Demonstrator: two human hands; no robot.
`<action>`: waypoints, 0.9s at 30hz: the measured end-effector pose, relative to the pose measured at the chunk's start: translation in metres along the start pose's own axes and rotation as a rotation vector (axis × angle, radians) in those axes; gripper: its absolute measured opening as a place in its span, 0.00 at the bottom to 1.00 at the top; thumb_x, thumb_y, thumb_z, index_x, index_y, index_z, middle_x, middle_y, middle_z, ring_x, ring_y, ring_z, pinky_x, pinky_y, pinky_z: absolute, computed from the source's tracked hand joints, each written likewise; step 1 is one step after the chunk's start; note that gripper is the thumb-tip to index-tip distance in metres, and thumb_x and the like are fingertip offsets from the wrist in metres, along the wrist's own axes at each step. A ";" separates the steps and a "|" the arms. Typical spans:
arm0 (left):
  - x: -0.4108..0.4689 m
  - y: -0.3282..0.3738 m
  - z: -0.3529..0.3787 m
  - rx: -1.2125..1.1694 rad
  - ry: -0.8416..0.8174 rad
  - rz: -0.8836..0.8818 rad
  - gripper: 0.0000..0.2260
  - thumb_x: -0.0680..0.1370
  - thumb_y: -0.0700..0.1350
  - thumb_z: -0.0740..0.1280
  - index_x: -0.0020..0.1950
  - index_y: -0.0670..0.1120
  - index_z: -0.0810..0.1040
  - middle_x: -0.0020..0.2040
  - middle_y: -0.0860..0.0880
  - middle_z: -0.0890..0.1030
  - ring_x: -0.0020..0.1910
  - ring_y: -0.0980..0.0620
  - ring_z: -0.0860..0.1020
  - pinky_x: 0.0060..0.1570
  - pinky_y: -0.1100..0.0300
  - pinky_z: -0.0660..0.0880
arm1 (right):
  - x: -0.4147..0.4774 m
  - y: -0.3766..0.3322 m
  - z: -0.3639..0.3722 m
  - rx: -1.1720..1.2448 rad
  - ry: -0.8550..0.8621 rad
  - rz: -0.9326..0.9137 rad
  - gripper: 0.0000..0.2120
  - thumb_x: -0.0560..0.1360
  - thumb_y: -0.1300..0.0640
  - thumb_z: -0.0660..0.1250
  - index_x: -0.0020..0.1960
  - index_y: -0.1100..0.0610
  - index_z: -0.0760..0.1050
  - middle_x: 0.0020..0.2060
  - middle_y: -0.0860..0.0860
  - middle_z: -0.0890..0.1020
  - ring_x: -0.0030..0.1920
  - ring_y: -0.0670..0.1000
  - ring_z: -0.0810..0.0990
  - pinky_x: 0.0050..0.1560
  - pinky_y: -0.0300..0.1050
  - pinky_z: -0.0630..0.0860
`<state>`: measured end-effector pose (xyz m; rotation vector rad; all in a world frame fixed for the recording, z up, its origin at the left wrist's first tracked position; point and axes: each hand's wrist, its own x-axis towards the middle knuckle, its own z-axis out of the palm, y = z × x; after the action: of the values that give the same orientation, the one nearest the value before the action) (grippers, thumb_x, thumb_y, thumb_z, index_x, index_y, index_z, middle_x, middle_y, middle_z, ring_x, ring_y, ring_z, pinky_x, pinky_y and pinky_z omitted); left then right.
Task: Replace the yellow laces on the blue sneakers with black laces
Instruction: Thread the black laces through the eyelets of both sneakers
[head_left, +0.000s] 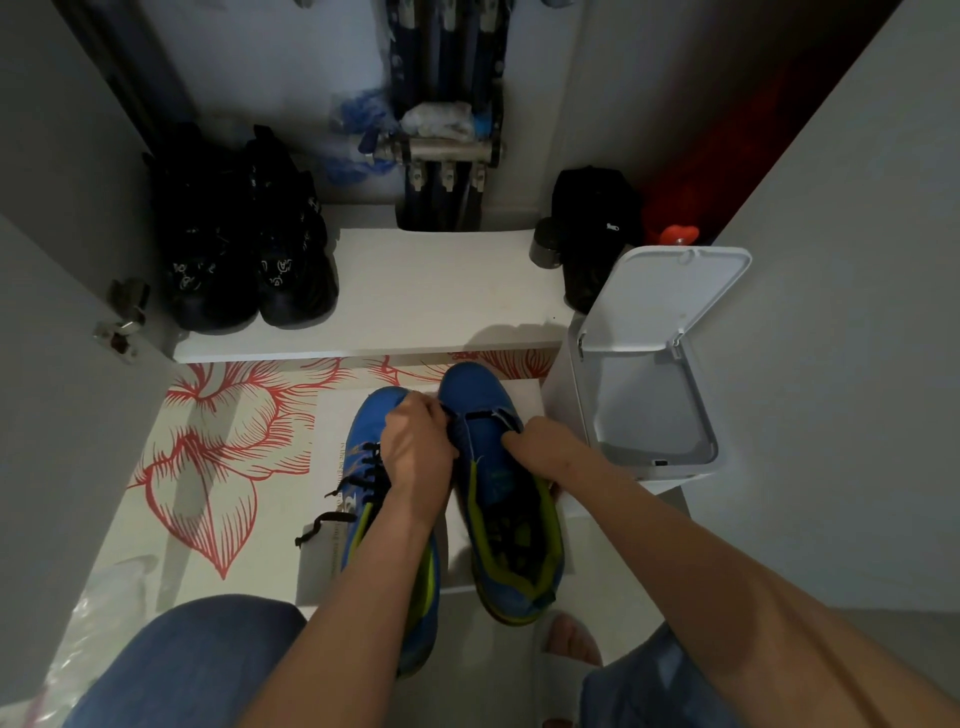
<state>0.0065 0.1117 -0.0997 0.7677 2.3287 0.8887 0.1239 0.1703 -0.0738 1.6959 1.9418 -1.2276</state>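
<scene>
Examining the pair, we find no yellow lace on either shoe and none elsewhere in view. The left sneaker (363, 431) lies along the left side of the white panel (327, 415) on the floor, toe toward the far edge. Its black lace (371, 467) crosses the eyelets up the throat, and the loose ends trail off toward the panel's left edge, untied. We judge this shoe threaded but not finished.

The right sneaker (493, 478) lies just beside it, toe reaching the panel's far edge. It carries only one bar of a second black lace (480, 415) across the lowest eyelets. The eyelets above are empty and the tongue lies bare.

The left grip (415, 447) is clenched at that lowest row and appears to pinch the second black lace. The right grip (540, 441) clasps the right sneaker's outer flap, thumb on the upper. Whether it also holds a lace end, we cannot tell.

Outstanding, in our judgement: nearly all of the right sneaker's threading, then tying both shoes.
</scene>
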 end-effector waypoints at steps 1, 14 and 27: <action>-0.001 0.002 -0.001 -0.064 -0.015 -0.059 0.11 0.82 0.42 0.56 0.51 0.37 0.75 0.30 0.46 0.78 0.28 0.49 0.78 0.37 0.55 0.77 | -0.001 -0.001 0.001 0.026 -0.005 0.012 0.15 0.81 0.54 0.54 0.45 0.64 0.70 0.37 0.53 0.72 0.39 0.51 0.72 0.33 0.40 0.67; 0.011 0.013 -0.021 -0.104 -0.148 -0.310 0.15 0.76 0.40 0.68 0.61 0.37 0.73 0.58 0.42 0.77 0.45 0.53 0.78 0.40 0.69 0.74 | -0.006 0.000 -0.026 0.307 -0.158 0.033 0.16 0.77 0.63 0.61 0.64 0.65 0.69 0.53 0.62 0.75 0.51 0.57 0.74 0.47 0.53 0.79; 0.000 0.002 0.001 0.023 0.028 0.006 0.05 0.76 0.43 0.68 0.50 0.47 0.83 0.50 0.48 0.83 0.46 0.50 0.80 0.39 0.62 0.72 | -0.011 -0.001 -0.024 0.173 -0.183 -0.065 0.22 0.75 0.61 0.65 0.67 0.66 0.66 0.47 0.57 0.75 0.49 0.55 0.77 0.50 0.51 0.80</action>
<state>0.0071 0.1132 -0.0990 0.7772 2.3662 0.8818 0.1331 0.1808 -0.0509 1.5464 1.8411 -1.5570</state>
